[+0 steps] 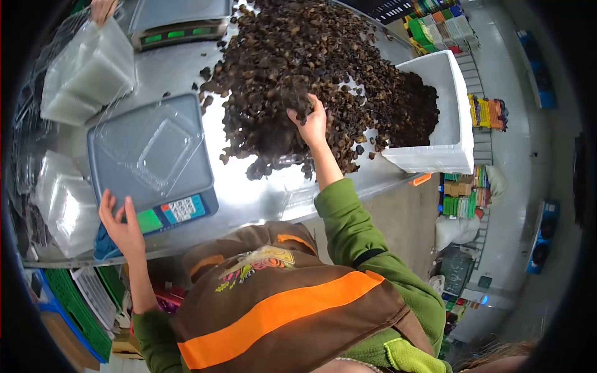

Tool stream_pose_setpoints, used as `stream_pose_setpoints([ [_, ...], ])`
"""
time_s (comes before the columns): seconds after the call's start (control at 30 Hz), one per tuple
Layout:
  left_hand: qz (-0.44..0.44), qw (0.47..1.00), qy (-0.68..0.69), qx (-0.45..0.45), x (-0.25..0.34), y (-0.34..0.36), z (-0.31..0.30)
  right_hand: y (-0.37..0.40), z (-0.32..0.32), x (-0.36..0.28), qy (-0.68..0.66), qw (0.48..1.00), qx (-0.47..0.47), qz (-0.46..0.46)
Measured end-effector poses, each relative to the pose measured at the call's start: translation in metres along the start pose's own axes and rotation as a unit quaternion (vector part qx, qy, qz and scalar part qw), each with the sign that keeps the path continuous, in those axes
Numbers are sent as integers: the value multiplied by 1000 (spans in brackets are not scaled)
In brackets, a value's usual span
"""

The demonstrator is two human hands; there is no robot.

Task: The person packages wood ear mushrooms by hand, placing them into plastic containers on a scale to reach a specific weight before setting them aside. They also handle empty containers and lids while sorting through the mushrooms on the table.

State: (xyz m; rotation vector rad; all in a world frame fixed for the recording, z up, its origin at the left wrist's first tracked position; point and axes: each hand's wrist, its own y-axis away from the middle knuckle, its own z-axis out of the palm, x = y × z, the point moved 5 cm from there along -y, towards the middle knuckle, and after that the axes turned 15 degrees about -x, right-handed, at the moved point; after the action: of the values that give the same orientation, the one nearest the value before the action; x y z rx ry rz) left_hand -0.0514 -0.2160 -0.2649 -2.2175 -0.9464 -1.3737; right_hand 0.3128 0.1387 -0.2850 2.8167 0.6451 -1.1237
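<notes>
A broad heap of dark brown, curled mushrooms (267,68), wood ear by their look, covers much of the metal table. Within it, my right hand (312,121) is curled around a clump of them, palm turned up. My left hand (123,227) rests by the front left corner of a grey digital scale (106,146), fingers spread and holding nothing. On the scale's plate lies a clear plastic container (163,146); nothing shows inside it. The scale's green display is partly hidden behind my left fingers.
A white foam box (461,124) lies tipped at the right, mushrooms spilling from it. Stacks of clear containers (65,205) stand at the left. Another person's hand (103,9) touches a further stack (93,68). A second scale (180,31) is at the back. Crates (68,311) sit below the table.
</notes>
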Motion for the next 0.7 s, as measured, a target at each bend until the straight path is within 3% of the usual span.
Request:
stream_pose_setpoints([
  [0.1,-34,998,36,-45,-18,-11,-6,8,18,-54,-212,972,-88,58],
  [0.13,-53,994,71,-68,-22,-17,-5,10,22,-73,-211,971,-91,59],
  [0.23,-118,984,2,-132,-7,-34,5,11,52,-131,-343,928,-141,7],
  [0.33,-80,985,-13,-152,-6,-47,25,14,80,-190,-337,918,-204,-50],
  [0.53,5,980,-20,-199,-12,-75,26,37,148,-246,-206,938,-212,-180],
  [0.67,-1,970,-51,-237,-16,-73,22,68,189,-259,141,938,-277,-154],
  [0.7,23,974,-60,-217,-16,-70,21,73,189,-263,141,934,-297,-142],
])
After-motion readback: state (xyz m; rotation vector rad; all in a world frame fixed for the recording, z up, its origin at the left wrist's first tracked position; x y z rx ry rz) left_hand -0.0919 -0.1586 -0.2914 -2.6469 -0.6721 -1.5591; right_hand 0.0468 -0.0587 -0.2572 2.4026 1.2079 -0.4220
